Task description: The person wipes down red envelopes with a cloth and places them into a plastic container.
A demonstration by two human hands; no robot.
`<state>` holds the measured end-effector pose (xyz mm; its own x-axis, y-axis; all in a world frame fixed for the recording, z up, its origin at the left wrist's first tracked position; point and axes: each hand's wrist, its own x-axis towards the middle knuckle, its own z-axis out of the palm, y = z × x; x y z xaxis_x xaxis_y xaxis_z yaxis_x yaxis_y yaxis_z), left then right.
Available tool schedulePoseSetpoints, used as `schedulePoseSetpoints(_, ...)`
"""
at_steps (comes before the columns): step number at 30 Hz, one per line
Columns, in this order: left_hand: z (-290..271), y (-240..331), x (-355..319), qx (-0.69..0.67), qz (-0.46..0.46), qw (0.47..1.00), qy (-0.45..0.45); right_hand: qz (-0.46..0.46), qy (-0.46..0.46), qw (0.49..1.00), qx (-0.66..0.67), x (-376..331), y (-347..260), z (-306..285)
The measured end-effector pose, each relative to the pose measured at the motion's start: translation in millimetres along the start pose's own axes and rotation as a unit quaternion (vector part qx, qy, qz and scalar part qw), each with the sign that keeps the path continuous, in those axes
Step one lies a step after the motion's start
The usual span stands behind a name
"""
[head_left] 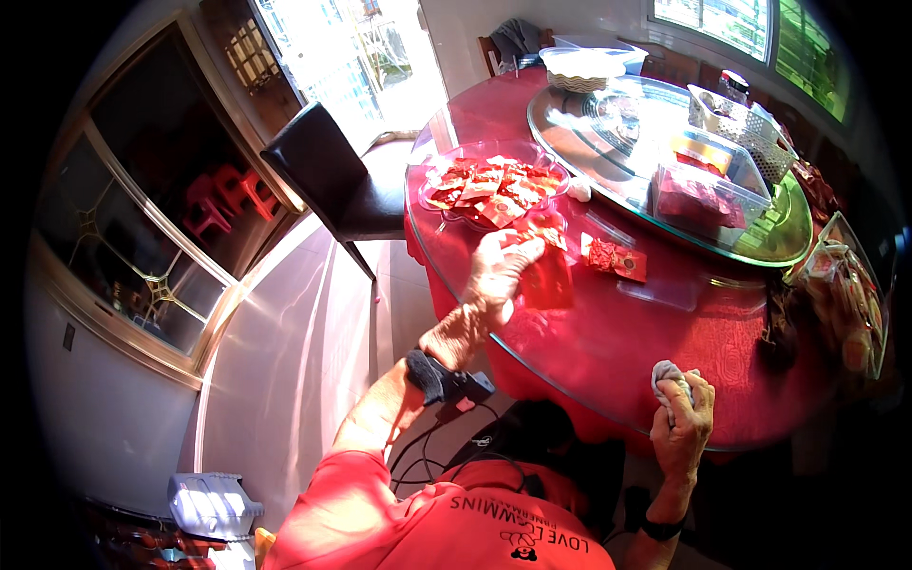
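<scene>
My left hand (499, 271) is at the near side of a clear scalloped bowl (432, 201) heaped with small red-and-gold packets (494, 180). Its thumb and fingers are closed on a bright red packet (548, 282) with a shiny gold-patterned top. The fingers hide part of its edge. To the right, two more red packets (613, 258) lie on the red-covered round table (608, 332). By the table's near edge, my right hand (686, 418) grips a crumpled grey-white cloth (668, 378) pressed to the tabletop.
A glass turntable (608, 204) carries a clear plastic box (750, 176) of packets, a white perforated basket (708, 106) and stacked tubs (589, 62). Bagged goods (841, 304) sit at the right edge. A black chair (323, 161) stands left of the table.
</scene>
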<state>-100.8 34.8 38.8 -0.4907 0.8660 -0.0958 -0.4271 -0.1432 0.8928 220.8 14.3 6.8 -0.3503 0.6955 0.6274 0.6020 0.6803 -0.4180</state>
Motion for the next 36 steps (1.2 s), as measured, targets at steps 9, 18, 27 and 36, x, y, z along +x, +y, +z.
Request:
schedulePoseSetpoints(9,-104.6,71.2,114.5,0.16,0.242,0.938,0.189,0.006,-0.017,1.0,-0.007,-3.6,-4.6,6.2)
schedulePoseSetpoints(18,-129.2,58.7,166.5,0.484,0.276,0.803,0.211,-0.004,0.005,0.999,-0.036,-2.4,-5.2,8.1)
schedulePoseSetpoints(27,-123.7,56.0,148.6,0.569,0.306,0.738,0.194,0.0,0.001,1.0,-0.028,-1.3,-6.4,7.0)
schedulePoseSetpoints(36,-32.9,62.0,84.9,0.619,0.425,0.635,0.181,-0.001,0.011,1.0,-0.022,2.0,-6.0,7.4)
